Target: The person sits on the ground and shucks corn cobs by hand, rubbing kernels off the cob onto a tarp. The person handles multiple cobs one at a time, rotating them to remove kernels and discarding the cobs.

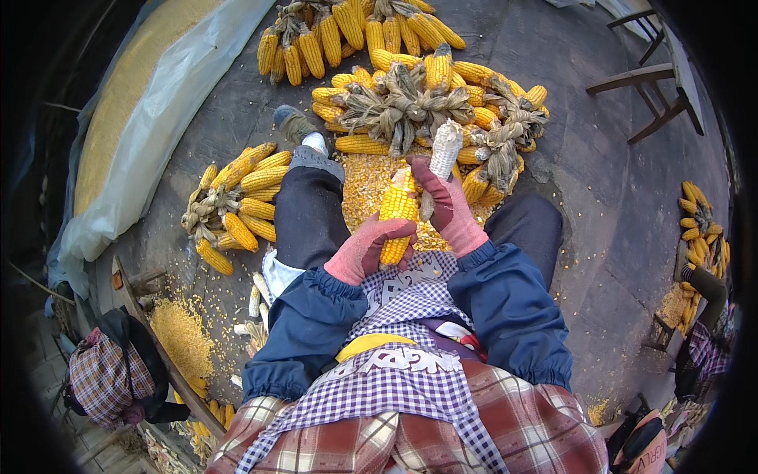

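Observation:
Both my hands wear pink work gloves with darker coated palms. My left hand [377, 246] grips the lower end of a yellow corn ear [398, 204], which stands nearly upright over my lap. In my right hand [445, 204] is a bare whitish corn cob [446, 148], its top sticking up above the fingers; the hand is against the ear's right side. Loose corn kernels [367, 178] lie in a heap between my legs. Just beyond them rests a big bundle of corn ears [362, 144] tied by dried husks [394, 109].
Another corn bundle [257, 207] lies left of my leg, and one [331, 41] at the far side. Clear plastic sheeting [142, 130] edges a grain heap [136, 65] at left. A wooden chair [639, 77] stands far right. People [109, 373] are at both lower sides.

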`<control>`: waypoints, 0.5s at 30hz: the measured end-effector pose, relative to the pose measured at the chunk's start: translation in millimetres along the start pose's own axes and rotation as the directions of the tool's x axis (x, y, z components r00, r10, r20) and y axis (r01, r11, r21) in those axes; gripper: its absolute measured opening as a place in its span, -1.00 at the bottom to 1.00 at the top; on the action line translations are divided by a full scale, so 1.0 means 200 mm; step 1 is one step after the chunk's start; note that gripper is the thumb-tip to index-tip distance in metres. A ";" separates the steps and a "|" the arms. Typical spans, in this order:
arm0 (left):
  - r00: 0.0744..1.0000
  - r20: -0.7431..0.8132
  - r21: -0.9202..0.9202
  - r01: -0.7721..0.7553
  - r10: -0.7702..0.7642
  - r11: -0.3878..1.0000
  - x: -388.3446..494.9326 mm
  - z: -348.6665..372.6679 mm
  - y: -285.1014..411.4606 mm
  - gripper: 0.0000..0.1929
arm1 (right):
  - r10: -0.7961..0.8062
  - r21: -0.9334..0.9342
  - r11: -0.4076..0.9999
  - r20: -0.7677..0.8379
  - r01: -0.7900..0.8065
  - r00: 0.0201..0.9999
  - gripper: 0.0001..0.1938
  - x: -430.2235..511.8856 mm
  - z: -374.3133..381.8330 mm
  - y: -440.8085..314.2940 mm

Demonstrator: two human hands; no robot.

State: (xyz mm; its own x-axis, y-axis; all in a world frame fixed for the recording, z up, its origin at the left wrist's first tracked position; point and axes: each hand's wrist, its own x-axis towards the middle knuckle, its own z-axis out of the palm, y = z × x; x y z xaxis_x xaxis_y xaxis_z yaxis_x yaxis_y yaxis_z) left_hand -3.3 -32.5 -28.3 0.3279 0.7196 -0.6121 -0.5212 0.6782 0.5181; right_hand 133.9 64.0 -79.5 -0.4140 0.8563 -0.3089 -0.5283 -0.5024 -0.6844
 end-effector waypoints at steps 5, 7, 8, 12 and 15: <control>0.711 -0.257 0.953 0.075 0.654 0.292 0.09 0.11 -0.10 -0.21 | -0.108 -0.102 0.989 -0.015 0.106 0.994 -0.70 -0.07 0.05 0.06; 0.905 -0.251 0.656 -0.103 0.344 0.748 0.06 0.02 -0.13 -0.41 | -0.105 -0.085 0.991 0.001 0.105 0.994 -0.80 -0.05 -0.02 0.10; 0.995 -0.080 0.201 -0.049 0.066 0.978 0.02 0.00 -0.12 -0.47 | -0.120 -0.010 0.993 0.054 0.121 0.991 -0.81 -0.04 -0.07 0.12; 0.985 0.174 -0.098 0.036 -0.018 0.995 -0.02 0.01 -0.04 -0.61 | -0.112 0.036 0.993 0.072 0.110 0.991 -0.61 0.15 -0.28 0.17; 0.949 -0.169 0.421 -0.176 0.267 0.890 -0.04 0.03 -0.05 -0.49 | 0.052 -0.122 0.991 -0.060 -0.059 0.997 -0.55 -0.05 0.04 -0.06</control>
State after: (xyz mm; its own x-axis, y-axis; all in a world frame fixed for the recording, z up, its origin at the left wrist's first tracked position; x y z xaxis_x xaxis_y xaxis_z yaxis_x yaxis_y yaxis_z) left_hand 3.9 -44.1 -24.0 0.0391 0.8388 -0.5431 -0.1895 0.5398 0.8202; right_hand 139.6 60.4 -63.0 -0.3960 0.8347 -0.3828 -0.4084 -0.5334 -0.7408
